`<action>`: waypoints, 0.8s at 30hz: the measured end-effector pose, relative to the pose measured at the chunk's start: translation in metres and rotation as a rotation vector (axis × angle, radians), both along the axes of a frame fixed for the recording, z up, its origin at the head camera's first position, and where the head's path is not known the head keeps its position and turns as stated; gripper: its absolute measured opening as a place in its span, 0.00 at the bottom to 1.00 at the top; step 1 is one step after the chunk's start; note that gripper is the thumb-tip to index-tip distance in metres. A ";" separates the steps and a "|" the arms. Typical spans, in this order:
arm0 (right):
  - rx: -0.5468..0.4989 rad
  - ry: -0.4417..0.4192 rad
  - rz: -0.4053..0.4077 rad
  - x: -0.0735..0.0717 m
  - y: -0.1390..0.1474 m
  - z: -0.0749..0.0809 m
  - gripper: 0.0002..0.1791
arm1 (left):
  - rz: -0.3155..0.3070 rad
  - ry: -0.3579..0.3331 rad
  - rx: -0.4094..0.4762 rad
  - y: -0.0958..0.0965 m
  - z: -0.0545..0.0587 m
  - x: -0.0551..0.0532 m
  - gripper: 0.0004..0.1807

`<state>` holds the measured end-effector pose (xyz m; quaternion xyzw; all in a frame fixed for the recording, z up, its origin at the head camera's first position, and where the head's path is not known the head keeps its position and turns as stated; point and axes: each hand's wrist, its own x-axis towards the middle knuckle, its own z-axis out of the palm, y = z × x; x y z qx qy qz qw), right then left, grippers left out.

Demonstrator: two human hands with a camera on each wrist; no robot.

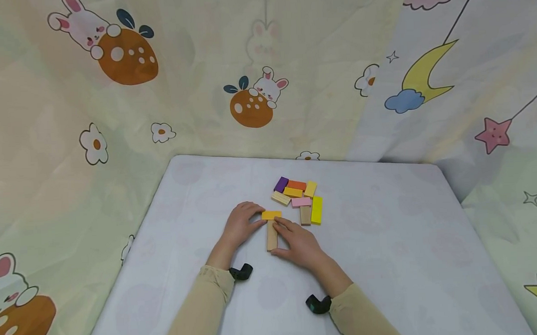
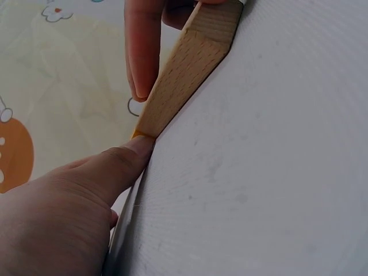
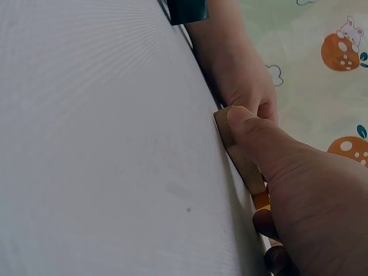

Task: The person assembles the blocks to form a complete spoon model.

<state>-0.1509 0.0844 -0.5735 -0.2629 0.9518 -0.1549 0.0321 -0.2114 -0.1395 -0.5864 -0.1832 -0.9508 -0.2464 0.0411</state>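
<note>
On the white table, an orange block (image 1: 271, 215) lies crosswise against the far end of a long plain wooden block (image 1: 271, 236), making a T. My left hand (image 1: 243, 223) pinches the orange block's left end, the thumb (image 2: 123, 164) on its near side and fingers beyond. From the right, my right hand (image 1: 301, 243) holds the plain block lengthwise. Its thumb (image 3: 244, 121) presses the near end, and its fingers reach the far end by the orange block. Most of the orange block is hidden in both wrist views.
Several coloured blocks lie grouped just beyond and right of my hands, among them a purple block (image 1: 281, 184), a pink block (image 1: 301, 202), a tan block (image 1: 305, 215) and a yellow block (image 1: 317, 210). A printed cloth (image 1: 194, 106) hangs behind the table (image 1: 389, 262).
</note>
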 end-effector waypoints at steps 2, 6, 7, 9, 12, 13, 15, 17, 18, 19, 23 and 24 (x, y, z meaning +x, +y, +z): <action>0.001 -0.002 -0.002 0.000 0.000 0.000 0.46 | -0.002 0.003 0.001 0.000 0.001 0.000 0.21; 0.004 -0.007 -0.006 -0.001 0.000 0.000 0.46 | -0.004 0.013 0.013 0.000 0.001 0.001 0.21; 0.004 -0.009 -0.007 -0.001 0.000 0.000 0.46 | -0.004 0.010 0.015 0.000 0.001 0.002 0.21; 0.003 -0.009 -0.006 -0.001 0.000 -0.001 0.46 | -0.003 0.007 0.019 0.000 0.002 0.002 0.21; -0.001 -0.006 -0.004 -0.001 0.001 -0.002 0.46 | -0.005 0.002 0.023 0.000 0.002 0.002 0.20; -0.001 -0.004 -0.004 -0.001 0.001 -0.002 0.46 | -0.006 0.002 0.023 0.000 0.002 0.002 0.20; -0.003 0.000 0.001 -0.002 0.002 -0.003 0.46 | -0.007 0.003 0.024 0.001 0.001 0.002 0.20; -0.006 0.003 0.005 -0.002 0.002 -0.003 0.46 | -0.009 0.004 0.020 0.001 0.001 0.001 0.20; -0.007 0.004 0.005 -0.002 0.002 -0.003 0.46 | -0.010 0.006 0.015 0.001 0.001 0.001 0.21; -0.008 0.002 0.004 -0.002 0.002 -0.003 0.46 | -0.013 0.006 0.012 0.000 0.000 0.001 0.21; -0.007 -0.008 0.000 -0.003 0.002 -0.002 0.46 | -0.028 -0.011 -0.019 -0.002 0.000 0.002 0.24; -0.008 -0.010 0.002 -0.003 0.002 -0.002 0.46 | -0.033 -0.020 -0.026 -0.003 0.000 0.002 0.25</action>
